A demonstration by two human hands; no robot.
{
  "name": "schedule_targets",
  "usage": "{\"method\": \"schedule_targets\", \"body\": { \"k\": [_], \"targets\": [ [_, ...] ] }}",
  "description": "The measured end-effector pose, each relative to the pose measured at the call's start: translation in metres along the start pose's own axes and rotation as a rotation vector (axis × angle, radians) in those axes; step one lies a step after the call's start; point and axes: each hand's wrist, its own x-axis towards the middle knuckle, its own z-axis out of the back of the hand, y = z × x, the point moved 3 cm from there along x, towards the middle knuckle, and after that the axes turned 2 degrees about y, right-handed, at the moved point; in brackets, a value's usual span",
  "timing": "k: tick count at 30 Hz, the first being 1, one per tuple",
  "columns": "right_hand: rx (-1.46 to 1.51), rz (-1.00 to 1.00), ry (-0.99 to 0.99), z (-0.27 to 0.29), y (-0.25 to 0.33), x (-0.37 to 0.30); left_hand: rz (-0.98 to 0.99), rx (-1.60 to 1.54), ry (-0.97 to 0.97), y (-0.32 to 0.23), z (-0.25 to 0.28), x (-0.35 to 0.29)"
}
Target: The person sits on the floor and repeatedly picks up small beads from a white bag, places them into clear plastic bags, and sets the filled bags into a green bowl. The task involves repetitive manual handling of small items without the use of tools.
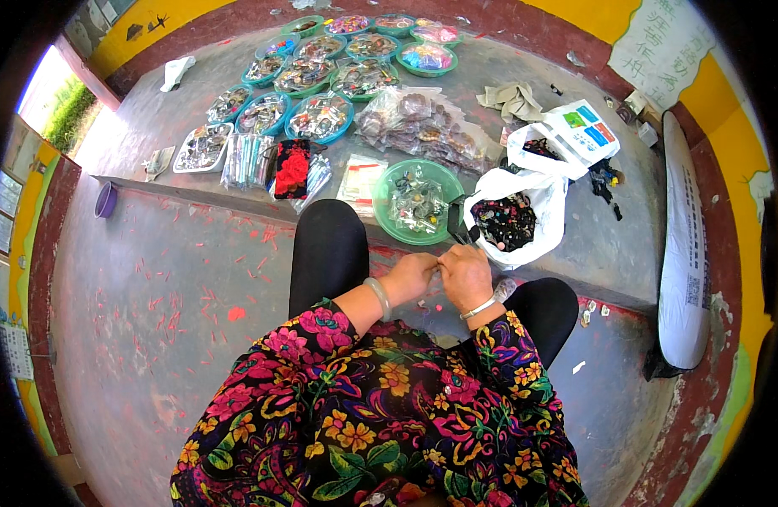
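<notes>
My left hand [413, 277] and my right hand [467, 275] meet in front of my knees, fingers pinched together at the tips. What they pinch is too small and too covered to make out. A dark, narrow, loop-shaped thing [458, 221] shows just beyond my right hand; whether that hand holds it is unclear. Close ahead stands a green basin [389, 221] with small clear packets [418, 203] in it. To its right, a white plastic bag [551, 221] gapes around many small dark and coloured pieces [505, 221].
Several basins [320, 117] of packets fill the raised platform [613, 253] farther back. Nearer lie a heap of clear bags [427, 127], a red and black pouch [292, 171] and a second white bag [575, 135]. A long silver-wrapped bundle [686, 253] leans at the right wall.
</notes>
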Motion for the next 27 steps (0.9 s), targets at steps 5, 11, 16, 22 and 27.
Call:
{"method": "schedule_targets", "body": {
  "k": [5,11,16,22,27],
  "targets": [
    [-0.076,0.036,0.004,0.003,0.005,0.001,0.005,0.014,0.011,0.003,-0.002,0.000],
    [-0.082,0.001,-0.011,0.000,0.007,0.000,-0.013,0.036,0.016,0.000,0.000,0.001],
    [-0.017,-0.023,-0.038,0.004,0.008,0.001,-0.027,0.041,-0.002,-0.004,0.002,0.000],
    [0.213,-0.159,-0.101,-0.001,-0.006,0.003,0.010,0.048,-0.034,-0.009,0.006,0.001],
    [0.433,-0.288,-0.117,-0.005,-0.017,0.003,0.118,-0.097,0.022,0.007,0.002,0.003]
  ]
}}
